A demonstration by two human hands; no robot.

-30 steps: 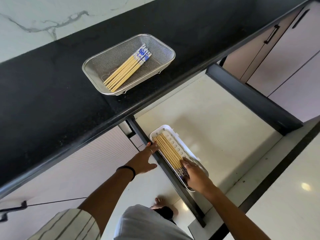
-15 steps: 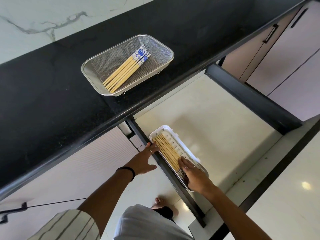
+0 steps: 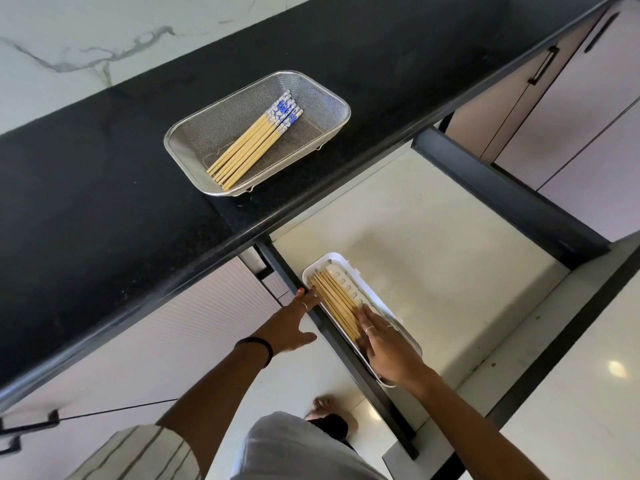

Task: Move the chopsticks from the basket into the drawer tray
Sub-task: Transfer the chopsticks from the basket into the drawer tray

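My left hand (image 3: 294, 323) is spread flat on the drawer's side rail (image 3: 346, 341), holding nothing; the right hand (image 3: 388, 344) lies open on the chopsticks (image 3: 334, 301) in the drawer tray (image 3: 346, 263). A bundle (image 3: 254, 145) is still in the basket (image 3: 332, 98) up on the worktop (image 3: 104, 202) — its overhang is what I'd likely clip coming up. Plenty of bare drawer floor to the right.

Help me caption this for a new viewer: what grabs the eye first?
A metal mesh basket on the black counter holds a bundle of chopsticks with blue-patterned ends. Below, in the open drawer, the right hand lies flat over more chopsticks in a white tray, while the left hand rests at the drawer's edge.
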